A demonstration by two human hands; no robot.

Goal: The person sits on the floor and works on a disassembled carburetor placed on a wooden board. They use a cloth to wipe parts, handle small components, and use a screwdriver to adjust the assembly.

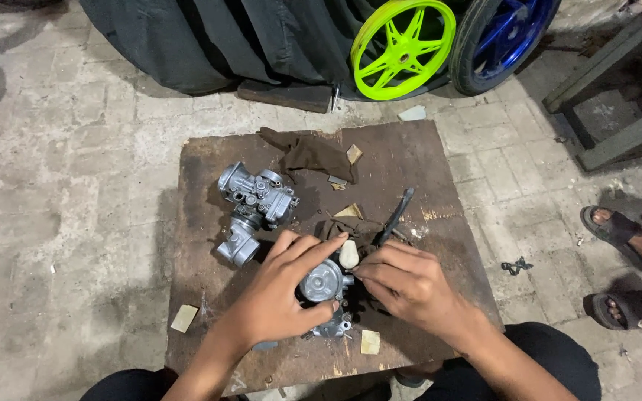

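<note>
While the left hand [276,297] curls its fingers around a silver carburetor part [322,282] low on the brown tabletop [410,160], the right hand [410,286] pinches a small piece at its right edge. A second carburetor [250,208] lies apart at upper left, beside a brown rag [313,154].
</note>
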